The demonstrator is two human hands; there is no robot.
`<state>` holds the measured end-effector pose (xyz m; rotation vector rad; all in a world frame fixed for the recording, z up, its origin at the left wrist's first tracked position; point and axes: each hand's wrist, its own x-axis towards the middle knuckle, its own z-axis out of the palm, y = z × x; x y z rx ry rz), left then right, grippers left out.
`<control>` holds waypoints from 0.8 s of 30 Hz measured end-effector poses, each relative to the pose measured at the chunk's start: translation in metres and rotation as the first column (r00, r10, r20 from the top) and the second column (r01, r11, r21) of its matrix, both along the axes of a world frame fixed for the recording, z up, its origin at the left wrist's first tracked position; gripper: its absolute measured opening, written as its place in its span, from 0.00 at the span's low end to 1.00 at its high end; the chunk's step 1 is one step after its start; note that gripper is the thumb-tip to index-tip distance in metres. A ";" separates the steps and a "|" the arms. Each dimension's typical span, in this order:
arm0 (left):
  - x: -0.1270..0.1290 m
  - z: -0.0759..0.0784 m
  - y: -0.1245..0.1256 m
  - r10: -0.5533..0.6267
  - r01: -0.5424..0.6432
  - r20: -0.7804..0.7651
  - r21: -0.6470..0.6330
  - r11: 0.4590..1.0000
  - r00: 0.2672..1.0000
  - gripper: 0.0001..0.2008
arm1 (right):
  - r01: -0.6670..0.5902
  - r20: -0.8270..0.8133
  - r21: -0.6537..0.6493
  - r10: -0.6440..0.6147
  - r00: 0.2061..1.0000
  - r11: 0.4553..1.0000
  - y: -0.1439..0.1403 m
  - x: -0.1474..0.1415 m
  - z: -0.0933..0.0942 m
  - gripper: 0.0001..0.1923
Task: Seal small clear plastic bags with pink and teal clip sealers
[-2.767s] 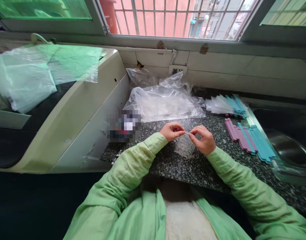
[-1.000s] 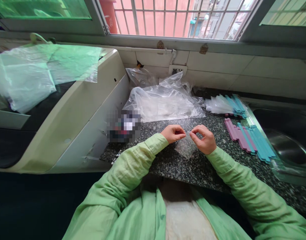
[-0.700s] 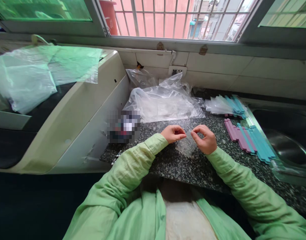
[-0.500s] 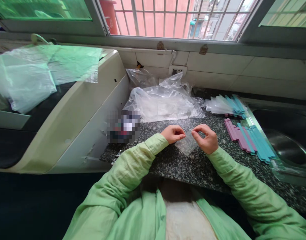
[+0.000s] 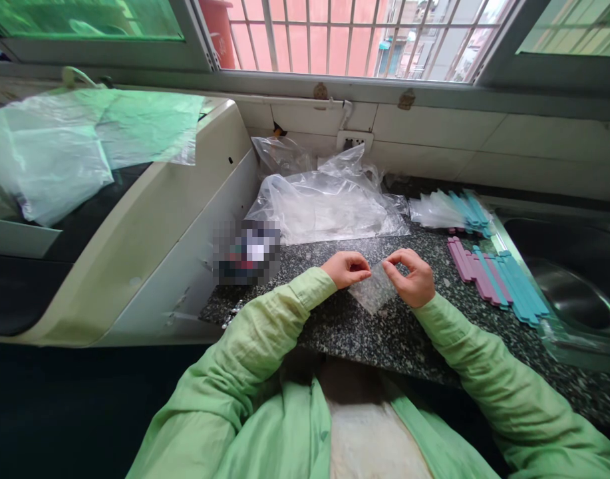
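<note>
The grip is a two-handed pinch: the top edge of a small clear plastic bag (image 5: 373, 293) is grasped between thumb and forefinger of the left hand (image 5: 345, 269) at one corner and of the right hand (image 5: 410, 277) at the other, both clenched on the film. The bag is held low over the speckled surface (image 5: 364, 336), near its front edge and about midway along it, its lower part apparently resting on the stone. Whether its mouth has been parted cannot be told; nothing is seen inside it, so the bag looks empty. Pink and teal sticks (image 5: 494, 278) are laid in a row toward the right edge, beside the sink (image 5: 574, 293), and are touched by neither hand. More bagged sticks (image 5: 452, 209) are stacked toward the back right corner, and a heap of loose clear bags (image 5: 329, 203) is piled at the back edge under the window — a finished stack, by the look of it, with a row left.

Compared with the earliest frame, the bag has been lowered and tilted — the hands are set slightly lower and closer to the surface; the sticks and the heap are unmoved.
</note>
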<state>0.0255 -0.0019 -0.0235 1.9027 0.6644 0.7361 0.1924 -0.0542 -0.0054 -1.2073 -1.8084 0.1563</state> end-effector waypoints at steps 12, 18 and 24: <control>-0.003 0.003 0.002 0.074 -0.070 0.090 -0.045 0.997 0.993 0.10 | 0.025 -0.004 -0.031 -0.025 1.000 0.999 0.002 0.004 -0.002 0.04; -0.005 0.004 0.005 0.117 -0.097 0.164 -0.124 0.988 0.979 0.13 | 0.047 -0.022 -0.009 -0.048 0.999 0.999 0.002 0.006 -0.003 0.07; -0.005 0.006 0.004 0.118 -0.089 0.140 -0.196 0.977 0.983 0.16 | 0.030 -0.035 -0.003 -0.030 0.999 1.000 0.002 0.005 -0.001 0.07</control>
